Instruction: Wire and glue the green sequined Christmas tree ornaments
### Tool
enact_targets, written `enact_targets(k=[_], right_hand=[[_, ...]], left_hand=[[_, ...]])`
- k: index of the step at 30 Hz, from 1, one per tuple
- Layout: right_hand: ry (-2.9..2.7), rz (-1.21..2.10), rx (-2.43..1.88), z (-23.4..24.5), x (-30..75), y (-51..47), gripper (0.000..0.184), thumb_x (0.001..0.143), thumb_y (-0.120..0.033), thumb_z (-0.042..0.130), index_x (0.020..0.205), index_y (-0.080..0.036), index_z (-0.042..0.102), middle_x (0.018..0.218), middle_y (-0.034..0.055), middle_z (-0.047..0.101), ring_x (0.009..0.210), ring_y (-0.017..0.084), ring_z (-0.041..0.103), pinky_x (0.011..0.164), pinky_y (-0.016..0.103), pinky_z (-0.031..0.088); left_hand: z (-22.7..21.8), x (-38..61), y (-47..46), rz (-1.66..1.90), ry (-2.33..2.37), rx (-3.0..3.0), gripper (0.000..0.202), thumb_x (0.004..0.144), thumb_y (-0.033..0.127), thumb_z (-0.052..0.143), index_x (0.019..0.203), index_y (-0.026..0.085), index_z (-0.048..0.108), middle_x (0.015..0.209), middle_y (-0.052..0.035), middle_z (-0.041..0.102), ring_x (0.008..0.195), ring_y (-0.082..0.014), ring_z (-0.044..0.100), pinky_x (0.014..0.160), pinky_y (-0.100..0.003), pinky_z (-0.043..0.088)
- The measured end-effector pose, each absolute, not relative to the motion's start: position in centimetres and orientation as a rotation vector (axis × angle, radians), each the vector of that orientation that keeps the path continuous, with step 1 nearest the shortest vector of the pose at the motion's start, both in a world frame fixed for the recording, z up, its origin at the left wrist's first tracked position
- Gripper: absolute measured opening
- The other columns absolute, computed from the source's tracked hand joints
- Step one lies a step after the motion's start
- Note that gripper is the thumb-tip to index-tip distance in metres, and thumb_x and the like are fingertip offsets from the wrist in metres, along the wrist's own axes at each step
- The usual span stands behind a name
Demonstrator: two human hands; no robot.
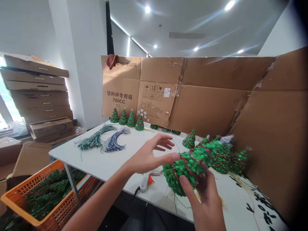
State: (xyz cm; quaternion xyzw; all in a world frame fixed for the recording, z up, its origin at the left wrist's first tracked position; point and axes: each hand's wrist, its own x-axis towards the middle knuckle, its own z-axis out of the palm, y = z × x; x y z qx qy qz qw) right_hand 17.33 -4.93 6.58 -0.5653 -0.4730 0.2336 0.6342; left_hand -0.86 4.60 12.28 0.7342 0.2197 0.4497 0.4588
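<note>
Over the white surface (101,163), the right hand (204,202) clamps a green sequined cone tree (190,166) at four o'clock; the left hand (149,154) spreads open beside it.

Printed cardboard sheet (158,72) | 饮料杯专用箱; 700CC | handling symbols (152,92) beside them; small text unreadable

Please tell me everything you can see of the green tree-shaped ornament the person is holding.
The glittery green cone-shaped tree ornament is covered in shiny foil-like pieces, with a red cord spiralling around it. It is tilted on its side above the white table, gripped from below by the right hand. The open left hand's thumb touches it. Pale wire ends protrude from its base.
</note>
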Motion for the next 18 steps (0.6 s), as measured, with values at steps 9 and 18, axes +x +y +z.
enact_targets(k=[9, 18], right_hand=[[-1.641, -0.423, -1.348, 7.6, 20.2, 4.7, 0.070, 0.105, -0.061, 0.058, 0.162, -0.021, 0.048, 0.131, 0.0175, 0.067, 0.119, 0.040, 0.059, 0.101, 0.061, 0.052], [-1.613, -0.334, -1.357, 5.8, 21.1, 17.6, 0.068, 0.104, -0.054, 0.062, 0.157, -0.013, 0.053, 0.136, 0.0225, 0.064, 0.131, 0.043, 0.053, 0.112, 0.063, 0.047]], left_hand=[[15.9, 2.6, 13.0, 1.194, 0.399, 2.005, 0.041, 0.094, 0.042, 0.082, 0.127, 0.022, 0.070, 0.118, -0.0095, 0.079, 0.110, -0.0239, 0.076, 0.095, -0.037, 0.060], [12.2, 4.4, 25.9, 1.179, 0.665, 1.923, 0.053, 0.076, 0.052, 0.097, 0.109, 0.017, 0.074, 0.096, -0.0064, 0.081, 0.093, -0.0249, 0.075, 0.085, -0.036, 0.060]])
